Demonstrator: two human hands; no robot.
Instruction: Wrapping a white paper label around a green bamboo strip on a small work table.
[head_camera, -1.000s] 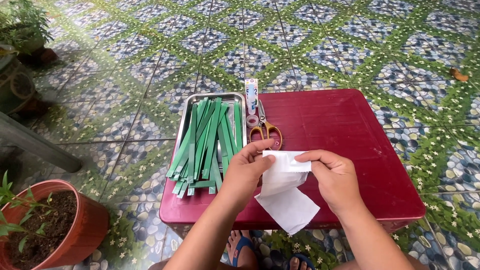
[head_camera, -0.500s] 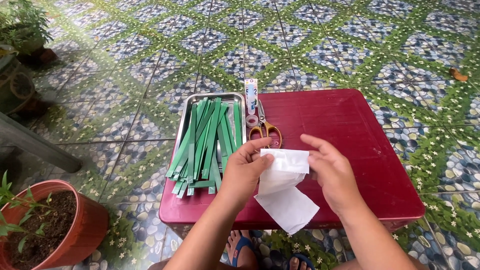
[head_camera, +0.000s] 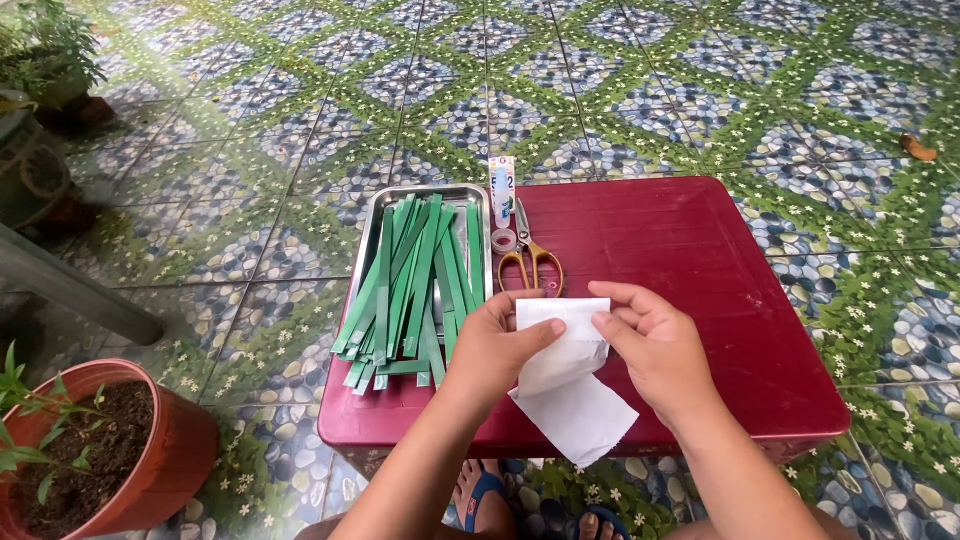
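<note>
Head view: both hands fold a white sheet

Left hand (head_camera: 497, 345) and right hand (head_camera: 650, 345) pinch the white paper sheet (head_camera: 570, 385) over the red table (head_camera: 690, 260). It appears mid-fold; pressing the crease needs steady, aligned edges.

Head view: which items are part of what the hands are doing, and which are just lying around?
In use: left hand and right hand holding the folded white paper.

Lying about: green strips in metal tray, scissors, tape roll, red table, potted plant.

Slim white-blue package (head_camera: 502, 187) — behind scissors (head_camera: 530, 262)
</note>
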